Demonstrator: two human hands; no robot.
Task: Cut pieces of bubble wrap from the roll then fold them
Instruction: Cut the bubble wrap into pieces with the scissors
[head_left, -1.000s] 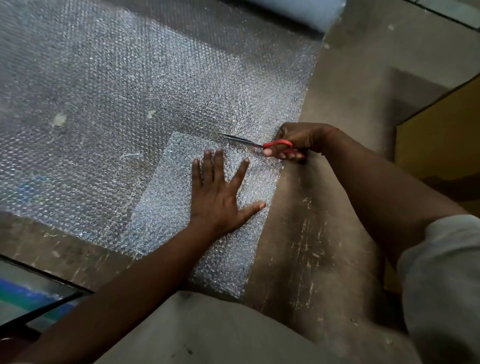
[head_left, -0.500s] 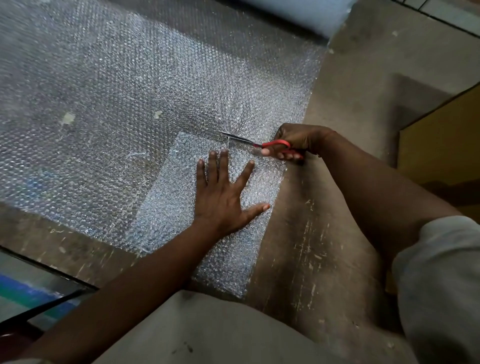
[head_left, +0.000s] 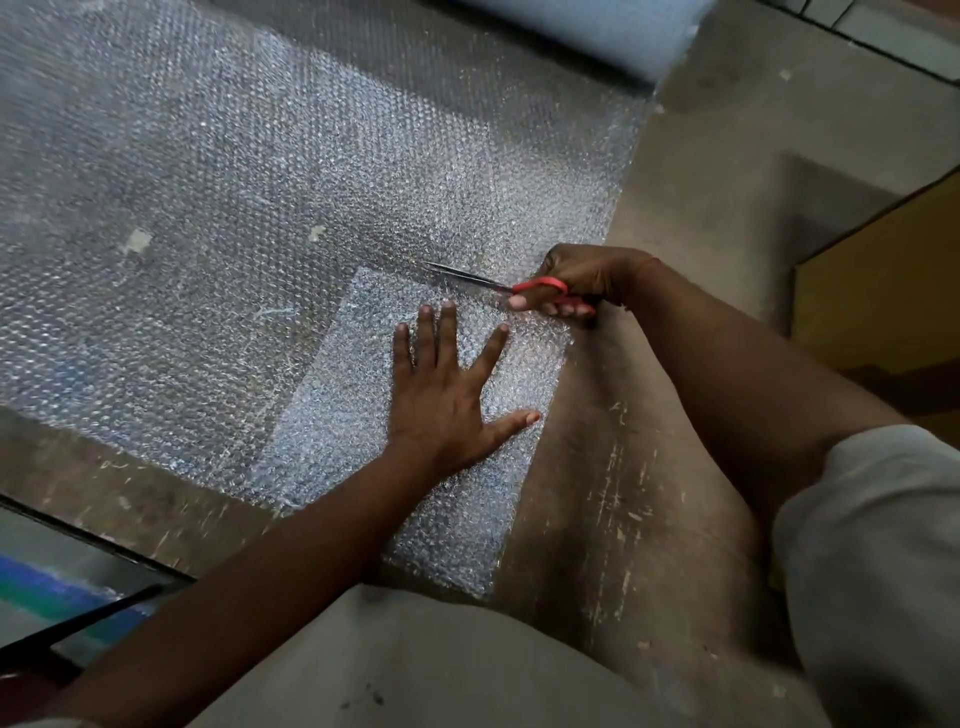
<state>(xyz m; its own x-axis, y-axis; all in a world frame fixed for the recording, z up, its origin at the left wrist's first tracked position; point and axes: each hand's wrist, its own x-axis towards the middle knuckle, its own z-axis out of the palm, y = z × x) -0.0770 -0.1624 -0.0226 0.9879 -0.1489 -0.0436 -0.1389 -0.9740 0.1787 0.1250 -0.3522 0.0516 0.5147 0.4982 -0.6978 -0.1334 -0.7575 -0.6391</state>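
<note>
A wide sheet of bubble wrap (head_left: 218, 218) lies unrolled across the floor from the roll (head_left: 587, 26) at the top. A smaller, brighter folded piece of bubble wrap (head_left: 337, 426) lies on its near right corner. My left hand (head_left: 447, 400) presses flat on that piece, fingers spread. My right hand (head_left: 582, 283) grips red-handled scissors (head_left: 498, 283). Their blades point left into the sheet just beyond the piece's far edge.
Worn concrete floor (head_left: 623, 493) runs along the right of the sheet. A yellow-brown board or box (head_left: 883, 291) stands at the right edge. A glass-like panel with a dark bar (head_left: 67, 597) lies at the lower left. My knee in grey cloth (head_left: 415, 665) fills the bottom.
The scissors and my right hand have barely shifted along the cut line. My left hand stays pressed on the folded piece.
</note>
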